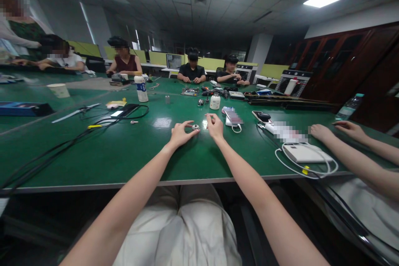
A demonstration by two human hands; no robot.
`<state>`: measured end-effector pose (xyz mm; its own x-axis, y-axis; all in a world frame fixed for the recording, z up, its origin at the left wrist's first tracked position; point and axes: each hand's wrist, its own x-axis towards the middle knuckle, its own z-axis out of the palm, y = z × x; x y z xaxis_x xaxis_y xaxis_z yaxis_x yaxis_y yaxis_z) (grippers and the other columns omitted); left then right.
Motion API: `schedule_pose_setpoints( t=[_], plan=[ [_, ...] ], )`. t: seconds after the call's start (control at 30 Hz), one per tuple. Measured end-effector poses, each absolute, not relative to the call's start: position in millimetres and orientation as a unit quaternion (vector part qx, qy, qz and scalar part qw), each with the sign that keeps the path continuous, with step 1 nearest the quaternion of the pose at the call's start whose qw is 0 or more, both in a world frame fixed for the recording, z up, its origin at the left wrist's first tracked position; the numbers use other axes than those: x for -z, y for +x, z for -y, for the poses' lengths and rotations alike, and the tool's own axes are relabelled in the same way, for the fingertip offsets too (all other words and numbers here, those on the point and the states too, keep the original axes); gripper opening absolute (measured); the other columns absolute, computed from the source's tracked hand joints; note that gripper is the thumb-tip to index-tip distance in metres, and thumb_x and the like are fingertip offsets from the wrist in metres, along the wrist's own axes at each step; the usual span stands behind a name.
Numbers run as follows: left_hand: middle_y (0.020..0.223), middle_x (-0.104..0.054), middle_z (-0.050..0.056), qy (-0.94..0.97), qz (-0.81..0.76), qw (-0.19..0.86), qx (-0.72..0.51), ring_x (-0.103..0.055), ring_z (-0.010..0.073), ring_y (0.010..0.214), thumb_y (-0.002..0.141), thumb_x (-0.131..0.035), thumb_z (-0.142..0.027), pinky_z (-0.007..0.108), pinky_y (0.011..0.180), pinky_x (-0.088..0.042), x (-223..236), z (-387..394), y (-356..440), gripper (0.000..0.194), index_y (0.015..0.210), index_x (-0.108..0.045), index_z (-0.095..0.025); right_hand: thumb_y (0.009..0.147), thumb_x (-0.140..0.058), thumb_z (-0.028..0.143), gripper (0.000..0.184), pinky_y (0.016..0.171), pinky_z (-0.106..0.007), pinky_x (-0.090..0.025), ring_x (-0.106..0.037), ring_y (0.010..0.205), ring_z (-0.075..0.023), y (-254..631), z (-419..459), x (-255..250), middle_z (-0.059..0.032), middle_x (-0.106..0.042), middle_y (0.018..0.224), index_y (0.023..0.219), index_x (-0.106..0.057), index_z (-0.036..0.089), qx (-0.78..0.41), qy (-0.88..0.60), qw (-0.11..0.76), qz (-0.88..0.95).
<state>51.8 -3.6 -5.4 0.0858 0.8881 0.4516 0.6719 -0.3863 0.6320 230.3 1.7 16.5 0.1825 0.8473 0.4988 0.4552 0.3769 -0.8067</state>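
Observation:
Both my arms reach out over the green table (131, 153). My left hand (181, 133) rests on the table with thumb and forefinger curled toward a small round metal part (195, 126) lying on the surface; the fingertip touches or nearly touches it. My right hand (215, 125) hovers just to the right of the part with fingers pinched together; whether they hold something tiny I cannot make out.
A white bottle (215, 101) and a phone (233, 118) lie beyond my hands. Black cables (102, 122), a power bank with white cable (304, 152) and a label bottle (141, 89) are nearby. A neighbour's arms (349, 141) rest at right. Other people sit across the table.

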Motion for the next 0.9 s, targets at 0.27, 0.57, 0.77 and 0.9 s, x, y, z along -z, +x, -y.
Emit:
schedule_pose_setpoints(
  t=[0.27,0.57,0.77,0.9],
  plan=[
    [0.112,-0.071,0.004,0.682,-0.550,0.121,-0.466,-0.053,0.0280,0.120,0.080,-0.070,-0.050,0.045,0.108,-0.037,-1,-4,58,0.024,0.089,-0.079,-0.031,0.076,-0.067,0.022,0.044,0.062,-0.023,-0.042,-0.054,0.061,-0.0114,239,-5,3,0.0053,-0.060,0.067,0.119,-0.066,0.016,-0.314,-0.488,0.335,0.743],
    [0.114,-0.068,0.008,0.661,-0.602,0.048,-0.446,-0.045,0.0352,0.120,0.083,-0.069,-0.050,0.052,0.102,-0.038,-6,-1,39,0.024,0.088,-0.080,-0.029,0.076,-0.076,0.047,0.037,0.070,-0.026,-0.046,-0.064,0.073,-0.0155,222,8,9,0.0019,-0.067,0.077,0.102,-0.067,0.022,-0.218,-0.549,0.352,0.726],
    [0.114,-0.068,0.010,0.681,-0.635,0.032,-0.363,-0.043,0.0409,0.116,0.076,-0.076,-0.046,0.059,0.097,-0.036,7,-2,27,0.017,0.076,-0.080,-0.030,0.077,-0.074,0.048,0.035,0.071,-0.028,-0.046,-0.065,0.076,-0.0172,221,10,8,0.0026,-0.067,0.079,0.099,-0.064,0.023,-0.224,-0.561,0.343,0.719],
    [0.113,-0.070,0.007,0.687,-0.577,0.027,-0.440,-0.047,0.0331,0.117,0.086,-0.067,-0.043,0.050,0.100,-0.039,-3,2,40,0.019,0.091,-0.080,-0.030,0.081,-0.072,0.048,0.032,0.075,-0.030,-0.045,-0.065,0.078,-0.0181,221,12,8,0.0023,-0.068,0.080,0.099,-0.062,0.024,-0.207,-0.556,0.333,0.733]
  ],
)
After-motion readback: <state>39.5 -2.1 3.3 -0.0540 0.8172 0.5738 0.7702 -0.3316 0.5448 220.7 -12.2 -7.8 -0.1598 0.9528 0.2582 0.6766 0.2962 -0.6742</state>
